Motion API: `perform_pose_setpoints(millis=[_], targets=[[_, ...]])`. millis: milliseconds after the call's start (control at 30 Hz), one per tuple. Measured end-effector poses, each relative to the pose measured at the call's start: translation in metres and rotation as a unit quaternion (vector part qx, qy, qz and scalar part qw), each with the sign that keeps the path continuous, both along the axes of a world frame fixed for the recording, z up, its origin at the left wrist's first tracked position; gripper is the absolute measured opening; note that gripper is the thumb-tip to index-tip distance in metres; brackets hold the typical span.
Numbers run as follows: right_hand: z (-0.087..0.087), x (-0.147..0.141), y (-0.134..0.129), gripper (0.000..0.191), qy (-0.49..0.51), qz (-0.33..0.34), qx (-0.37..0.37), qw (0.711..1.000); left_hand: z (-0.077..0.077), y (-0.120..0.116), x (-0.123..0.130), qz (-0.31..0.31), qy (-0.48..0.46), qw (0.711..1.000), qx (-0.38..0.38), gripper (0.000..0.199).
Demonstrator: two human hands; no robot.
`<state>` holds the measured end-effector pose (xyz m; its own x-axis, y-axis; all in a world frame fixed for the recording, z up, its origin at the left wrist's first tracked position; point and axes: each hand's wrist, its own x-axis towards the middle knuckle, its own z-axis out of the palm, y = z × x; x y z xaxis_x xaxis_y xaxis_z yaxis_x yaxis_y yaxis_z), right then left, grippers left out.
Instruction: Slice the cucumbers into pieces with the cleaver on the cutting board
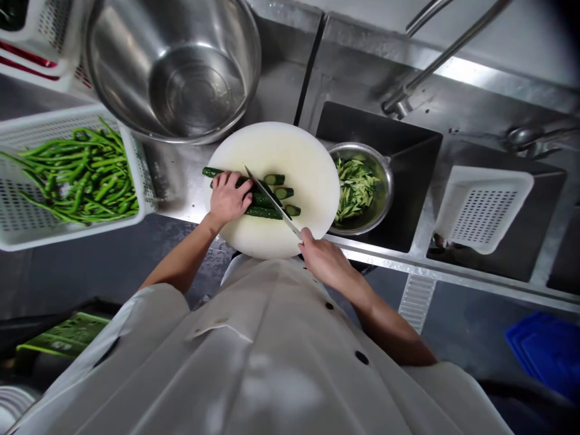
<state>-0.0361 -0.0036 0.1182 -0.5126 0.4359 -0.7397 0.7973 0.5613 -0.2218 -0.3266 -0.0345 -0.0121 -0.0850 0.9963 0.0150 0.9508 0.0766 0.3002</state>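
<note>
Several green cucumber lengths (265, 212) lie side by side on a round white cutting board (292, 145). My left hand (229, 198) presses on them from above, its fingers curled over and holding them together. In my right hand (325, 258) is the handle of a kitchen knife (274, 200). Its long blade slants across the cucumbers, just right of my left fingers. To the right of the blade, short cucumber end pieces (284, 193) sit with their pale cut faces showing. Whether the edge has gone through the cucumbers cannot be seen.
Right of the board, a metal bowl (388, 192) of sliced cucumber stands in a sink. A white basket (145, 175) of green beans is at the left, with a large steel basin (199, 90) behind. Another white basket (489, 208) sits in the far-right sink, below a faucet (408, 93).
</note>
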Motion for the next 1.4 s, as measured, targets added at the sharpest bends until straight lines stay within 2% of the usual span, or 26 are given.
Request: perform_pose_setpoints(millis=[133, 200, 267, 367, 467, 567, 633, 800, 867, 933, 1100, 1200, 1300, 1400], targets=[[-0.036, -0.017, 0.005, 0.037, 0.003, -0.008, 0.023, 1.000, 0.001, -0.002, 0.001, -0.001, -0.015, 1.000, 0.008, 0.038], [-0.041, -0.019, 0.004, 0.038, 0.008, -0.008, 0.040, 0.999, 0.003, -0.003, -0.002, -0.007, -0.020, 1.000, 0.006, 0.038], [-0.032, -0.017, 0.001, 0.037, 0.011, -0.005, 0.058, 0.998, 0.005, -0.006, -0.008, 0.006, -0.026, 1.000, 0.012, 0.039], [-0.004, -0.015, -0.009, 0.031, 0.005, 0.007, 0.072, 0.997, 0.005, -0.010, -0.017, 0.056, -0.038, 0.997, 0.022, 0.037], [0.022, -0.017, -0.015, 0.025, -0.006, 0.024, 0.060, 0.998, 0.000, -0.011, -0.022, 0.072, -0.049, 0.996, 0.022, 0.037], [0.029, -0.025, -0.014, 0.023, -0.021, 0.025, 0.047, 0.998, -0.005, -0.009, -0.022, 0.064, -0.051, 0.996, 0.024, 0.038], [0.018, -0.033, -0.011, 0.025, -0.017, 0.017, 0.036, 0.999, -0.008, -0.009, -0.021, 0.062, -0.050, 0.996, 0.025, 0.038], [-0.034, -0.049, -0.012, 0.038, -0.006, -0.017, 0.052, 0.998, -0.008, -0.012, -0.020, 0.060, -0.051, 0.996, 0.032, 0.039], [-0.042, -0.049, -0.015, 0.040, 0.003, -0.019, 0.063, 0.998, -0.005, -0.013, -0.022, 0.054, -0.055, 0.996, 0.034, 0.040], [-0.034, -0.048, -0.018, 0.041, 0.011, -0.018, 0.073, 0.997, -0.002, -0.014, -0.026, 0.058, -0.061, 0.996, 0.037, 0.041], [0.017, -0.055, -0.027, 0.033, -0.010, -0.010, 0.081, 0.997, -0.001, -0.016, -0.039, 0.102, -0.076, 0.991, 0.038, 0.040], [0.036, -0.063, -0.031, 0.029, -0.029, -0.008, 0.053, 0.998, -0.005, -0.015, -0.040, 0.101, -0.086, 0.990, 0.038, 0.040], [0.039, -0.068, -0.029, 0.029, -0.043, -0.017, 0.036, 0.998, -0.007, -0.014, -0.038, 0.097, -0.094, 0.990, 0.040, 0.039], [0.023, -0.072, -0.024, 0.034, -0.026, -0.027, 0.029, 0.999, -0.009, -0.014, -0.035, 0.091, -0.103, 0.990, 0.041, 0.039]])
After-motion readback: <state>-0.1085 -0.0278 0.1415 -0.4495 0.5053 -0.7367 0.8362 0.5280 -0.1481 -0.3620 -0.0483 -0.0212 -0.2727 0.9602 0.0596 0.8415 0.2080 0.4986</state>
